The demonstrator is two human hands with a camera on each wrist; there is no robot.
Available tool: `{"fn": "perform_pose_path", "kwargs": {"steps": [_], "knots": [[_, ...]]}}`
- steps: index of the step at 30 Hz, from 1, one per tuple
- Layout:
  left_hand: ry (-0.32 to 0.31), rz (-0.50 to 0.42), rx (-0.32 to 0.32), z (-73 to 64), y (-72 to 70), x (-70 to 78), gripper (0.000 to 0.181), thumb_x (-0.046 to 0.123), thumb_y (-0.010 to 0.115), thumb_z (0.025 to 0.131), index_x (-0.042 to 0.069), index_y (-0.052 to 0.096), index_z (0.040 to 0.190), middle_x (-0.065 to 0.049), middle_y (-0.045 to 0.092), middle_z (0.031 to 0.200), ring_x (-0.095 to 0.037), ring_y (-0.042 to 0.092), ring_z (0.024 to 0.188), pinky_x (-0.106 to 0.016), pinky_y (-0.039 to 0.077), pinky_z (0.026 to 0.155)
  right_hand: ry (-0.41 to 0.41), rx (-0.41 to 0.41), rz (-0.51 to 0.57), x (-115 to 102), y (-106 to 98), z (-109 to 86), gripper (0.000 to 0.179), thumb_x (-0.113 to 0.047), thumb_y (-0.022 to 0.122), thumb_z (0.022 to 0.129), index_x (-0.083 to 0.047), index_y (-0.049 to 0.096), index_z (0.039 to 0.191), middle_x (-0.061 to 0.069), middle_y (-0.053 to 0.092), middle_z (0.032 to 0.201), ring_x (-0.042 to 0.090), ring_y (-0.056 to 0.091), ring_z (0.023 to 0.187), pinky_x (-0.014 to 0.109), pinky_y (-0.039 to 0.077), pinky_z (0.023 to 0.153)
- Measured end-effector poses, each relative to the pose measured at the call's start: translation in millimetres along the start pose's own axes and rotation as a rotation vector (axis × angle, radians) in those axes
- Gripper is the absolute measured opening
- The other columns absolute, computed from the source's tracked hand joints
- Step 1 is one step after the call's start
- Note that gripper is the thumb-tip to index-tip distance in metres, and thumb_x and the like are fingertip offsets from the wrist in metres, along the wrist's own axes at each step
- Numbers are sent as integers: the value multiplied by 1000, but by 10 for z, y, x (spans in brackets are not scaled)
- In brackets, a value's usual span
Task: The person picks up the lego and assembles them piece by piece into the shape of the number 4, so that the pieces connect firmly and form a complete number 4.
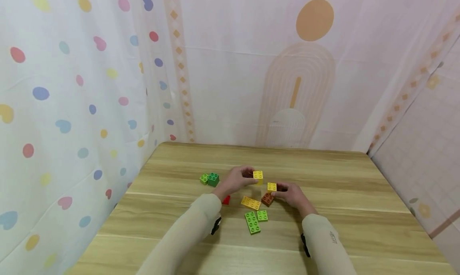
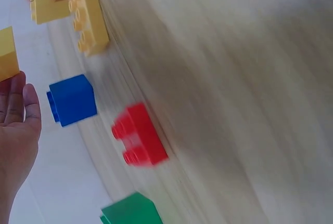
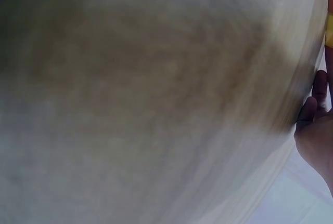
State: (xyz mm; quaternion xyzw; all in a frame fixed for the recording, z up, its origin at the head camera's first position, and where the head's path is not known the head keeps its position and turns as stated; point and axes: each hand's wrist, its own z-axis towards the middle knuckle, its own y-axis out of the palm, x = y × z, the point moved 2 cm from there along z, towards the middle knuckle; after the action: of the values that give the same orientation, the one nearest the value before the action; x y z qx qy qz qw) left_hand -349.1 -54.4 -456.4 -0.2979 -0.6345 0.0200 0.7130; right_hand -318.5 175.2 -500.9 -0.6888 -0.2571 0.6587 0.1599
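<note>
In the head view my left hand point(image 1: 235, 180) pinches a yellow building brick point(image 1: 258, 178) at its fingertips, raised over the table. The left wrist view has this yellow brick point(image 2: 7, 55) at the left edge, above the fingers of the left hand point(image 2: 18, 120). To the right, my right hand point(image 1: 292, 195) grips a second yellow brick point(image 1: 272, 187) between thumb and fingers. A brown brick point(image 1: 267, 199) sits just below it, close to the thumb. At the right wrist view's edge, only part of the right hand point(image 3: 316, 135) and a bit of yellow brick point(image 3: 330, 30) show.
Nearest the hands lies a long orange-yellow brick point(image 1: 250, 203). Two light green bricks point(image 1: 252, 223) are in front of it. Red point(image 1: 226, 200) and blue point(image 2: 74, 101) bricks lie by the left hand. Green bricks point(image 1: 213, 179) stand farther left on the wooden table point(image 1: 345, 175).
</note>
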Motion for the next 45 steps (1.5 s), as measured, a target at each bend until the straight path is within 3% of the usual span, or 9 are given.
{"fn": "perform_pose_path", "kwargs": {"steps": [7, 15, 32, 40, 45], "knots": [[22, -40, -23, 192, 215, 45, 27, 19, 77, 88, 13, 69, 114, 2, 68, 105, -14, 61, 100, -36, 50, 90, 0, 0, 35, 5, -27, -10, 43, -21, 74, 91, -5, 65, 130, 13, 66, 125, 31, 59, 119, 50, 44, 100], [-2, -58, -30, 273, 377, 94, 22, 16, 77, 89, 15, 70, 110, 4, 68, 101, -13, 61, 97, -38, 49, 91, -36, 4, 28, 9, -10, 8, 39, -19, 73, 92, -7, 67, 129, 10, 67, 125, 28, 59, 118, 49, 44, 100], [-53, -22, -88, 331, 433, 70, 29, 20, 77, 89, 13, 69, 116, 3, 69, 104, -14, 61, 100, -41, 46, 96, -58, 10, 26, 27, -8, 31, 36, -15, 73, 91, -6, 68, 125, 8, 70, 117, 26, 62, 112, 47, 45, 98], [-11, 36, -117, 307, 438, 78, 26, 19, 75, 91, 15, 70, 116, 5, 68, 100, -12, 61, 94, -35, 49, 87, -61, 10, 37, 8, -11, 20, 33, -15, 74, 91, -7, 71, 123, 8, 70, 117, 26, 62, 112, 48, 46, 98], [4, 82, -113, 306, 465, 38, 32, 24, 74, 92, 15, 69, 122, 6, 67, 108, -15, 59, 108, -41, 46, 97, -78, 21, 28, 26, -6, 10, 34, -16, 74, 90, -7, 71, 123, 8, 70, 117, 27, 62, 112, 48, 46, 97]]}}
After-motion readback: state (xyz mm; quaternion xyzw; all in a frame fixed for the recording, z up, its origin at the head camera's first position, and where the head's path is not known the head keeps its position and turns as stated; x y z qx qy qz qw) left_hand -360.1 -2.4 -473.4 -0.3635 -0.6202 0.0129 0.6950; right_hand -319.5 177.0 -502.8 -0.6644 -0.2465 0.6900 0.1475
